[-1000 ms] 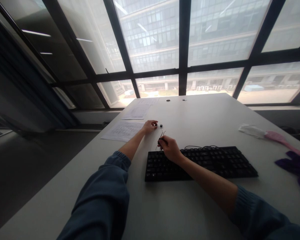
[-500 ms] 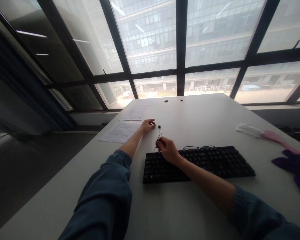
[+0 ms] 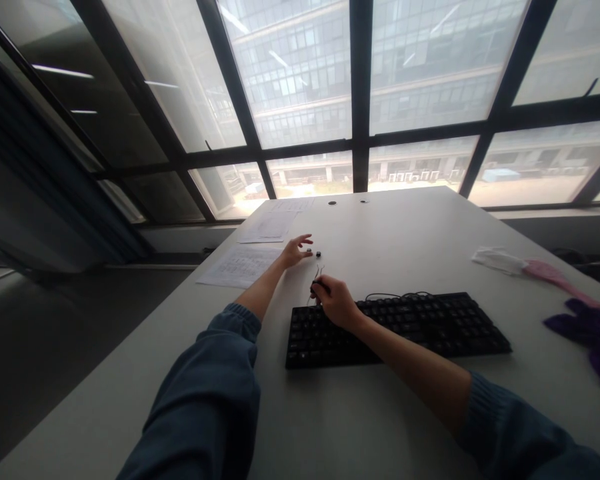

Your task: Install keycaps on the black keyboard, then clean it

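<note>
My left hand (image 3: 295,252) rests at the table's left side, fingers spread. One small black keycap (image 3: 309,251) lies between its thumb and fingers without being gripped. A second keycap (image 3: 319,254) sits just to the right of it. My right hand (image 3: 334,297) is closed round a wire keycap puller (image 3: 318,272), whose thin wire prongs point away from me; most of its handle is hidden by the fingers. Under that hand lies a black keyboard (image 3: 430,327), its left upper part partly covered by the hand and forearm.
Printed paper sheets (image 3: 240,265) lie on the white table (image 3: 360,413) left of my left hand. A keyboard cable (image 3: 385,295) curls behind the keyboard. On the right are a white and pink cloth (image 3: 500,260) and a purple cloth (image 3: 580,323). Windows stand beyond the far edge.
My left hand's fingers have spread and lifted, letting go of the keycap, which now shows on the table. My right hand has stayed nearly still with the keycap puller.
</note>
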The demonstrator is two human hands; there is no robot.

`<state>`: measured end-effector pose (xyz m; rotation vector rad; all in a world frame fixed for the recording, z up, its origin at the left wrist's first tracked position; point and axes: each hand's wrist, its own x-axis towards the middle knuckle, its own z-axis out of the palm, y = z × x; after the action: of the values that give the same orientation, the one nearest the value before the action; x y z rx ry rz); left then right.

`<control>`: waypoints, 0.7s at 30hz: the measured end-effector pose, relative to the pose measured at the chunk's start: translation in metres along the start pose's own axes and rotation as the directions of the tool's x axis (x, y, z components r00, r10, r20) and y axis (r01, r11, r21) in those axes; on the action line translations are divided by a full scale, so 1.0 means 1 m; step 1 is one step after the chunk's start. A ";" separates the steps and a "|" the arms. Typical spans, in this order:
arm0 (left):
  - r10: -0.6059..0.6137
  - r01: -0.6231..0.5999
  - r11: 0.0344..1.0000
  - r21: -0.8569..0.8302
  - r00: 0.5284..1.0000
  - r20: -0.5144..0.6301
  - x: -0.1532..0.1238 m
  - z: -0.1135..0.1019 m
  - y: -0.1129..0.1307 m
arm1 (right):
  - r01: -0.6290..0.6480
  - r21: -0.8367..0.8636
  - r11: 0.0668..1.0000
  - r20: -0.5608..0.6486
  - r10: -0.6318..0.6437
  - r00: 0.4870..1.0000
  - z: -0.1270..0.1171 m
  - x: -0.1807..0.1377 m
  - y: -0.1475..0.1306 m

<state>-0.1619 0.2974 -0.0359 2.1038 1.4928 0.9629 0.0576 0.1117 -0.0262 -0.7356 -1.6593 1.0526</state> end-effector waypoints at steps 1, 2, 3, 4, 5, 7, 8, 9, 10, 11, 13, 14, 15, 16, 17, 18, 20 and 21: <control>0.020 -0.021 1.000 0.021 1.000 0.013 -0.001 0.002 0.003 | 0.003 -0.004 1.000 -0.002 -0.003 1.000 0.000 0.000 0.000; 0.035 -0.036 0.998 0.042 0.999 0.026 -0.002 0.005 0.006 | 0.006 -0.009 1.000 -0.003 -0.006 1.000 0.000 0.000 0.000; 0.043 -0.045 0.997 0.064 0.998 0.035 -0.002 0.009 0.009 | 0.008 -0.014 1.000 -0.004 -0.008 1.000 0.000 0.000 0.001; 0.046 -0.049 0.995 0.085 0.998 0.038 -0.003 0.012 0.012 | 0.010 -0.018 1.000 -0.005 -0.010 1.000 0.000 0.000 0.001; 0.045 -0.049 0.993 0.105 0.998 0.037 -0.002 0.015 0.014 | 0.011 -0.020 1.000 -0.005 -0.011 1.000 0.000 0.000 0.002; 0.036 -0.039 0.990 0.139 0.999 0.029 -0.001 0.020 0.016 | 0.013 -0.020 1.000 -0.004 -0.013 1.000 0.000 0.000 0.004; 0.029 -0.032 0.988 0.153 0.999 0.024 0.000 0.021 0.017 | 0.014 -0.020 1.000 -0.004 -0.014 1.000 0.000 0.000 0.004; 0.020 -0.024 0.986 0.165 1.000 0.021 0.002 0.022 0.016 | 0.014 -0.021 1.000 -0.003 -0.014 1.000 0.000 0.000 0.005; 0.011 -0.015 0.984 0.175 1.000 0.020 0.003 0.022 0.016 | 0.014 -0.022 1.000 -0.001 -0.014 1.000 0.001 0.000 0.005; 0.002 -0.006 0.983 0.184 1.000 0.020 0.004 0.022 0.015 | 0.014 -0.025 1.000 0.000 -0.014 1.000 0.001 0.001 0.006; -0.013 0.008 0.981 0.195 1.000 0.024 0.006 0.021 0.014 | 0.017 -0.027 0.999 0.002 -0.017 1.000 0.001 0.001 0.006; -0.019 0.014 0.980 0.198 0.999 0.026 0.007 0.021 0.014 | 0.018 -0.025 1.000 0.002 -0.018 1.000 0.001 0.001 0.006; -0.024 0.018 0.980 0.199 0.999 0.028 0.008 0.020 0.013 | 0.020 -0.021 1.000 0.000 -0.020 1.000 0.001 0.001 0.006; -0.028 0.022 0.980 0.198 0.999 0.029 0.008 0.020 0.013 | 0.020 -0.017 1.000 -0.002 -0.020 1.000 0.001 0.001 0.006; -0.032 0.025 0.980 0.197 0.999 0.028 0.008 0.020 0.014 | 0.020 -0.013 1.000 -0.003 -0.020 1.000 0.001 0.001 0.006; -0.035 0.029 0.981 0.194 0.999 0.027 0.008 0.020 0.014 | 0.019 -0.011 1.000 -0.002 -0.019 1.000 0.001 0.001 0.006; -0.038 0.033 0.983 0.183 0.999 0.022 0.007 0.020 0.016 | 0.017 -0.013 1.000 -0.004 -0.017 1.000 0.001 0.001 0.006; -0.038 0.034 0.984 0.175 0.999 0.017 0.007 0.020 0.017 | 0.017 -0.014 1.000 -0.004 -0.017 1.000 0.001 0.001 0.006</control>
<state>-0.1353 0.2994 -0.0365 2.1915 1.6530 0.8209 0.0561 0.1148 -0.0314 -0.7313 -1.6679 1.0276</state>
